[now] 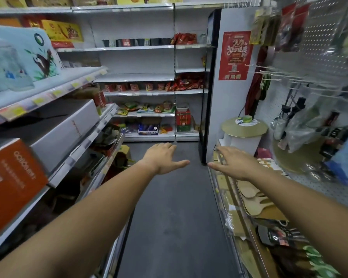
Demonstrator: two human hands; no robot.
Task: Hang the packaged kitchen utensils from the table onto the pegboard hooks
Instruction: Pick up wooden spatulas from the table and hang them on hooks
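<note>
— Well, the hands first. What do you record?

— Both of mine are stretched forward, palms down. My left hand (163,157) is over the grey aisle floor (169,217), fingers straight, thumb splayed, holding nothing. My right hand (235,163) is equally flat and empty, over the far end of the table (219,189). Contact with it: cannot tell.

— Location of the packaged utensils?

— On that table, at my right. Wooden spatulas (255,201) in clear wrap lie flat just beside my right forearm. Nearer me is a black-carded utensil pack (279,235), then green-handled pieces (317,261), too blurred to identify.

— And the pegboard?

— The white pegboard (319,47) rises behind the table. Wire hooks (279,74) jut from it above the spatulas. Bagged goods (289,27) hang near its top, blurred.
</note>
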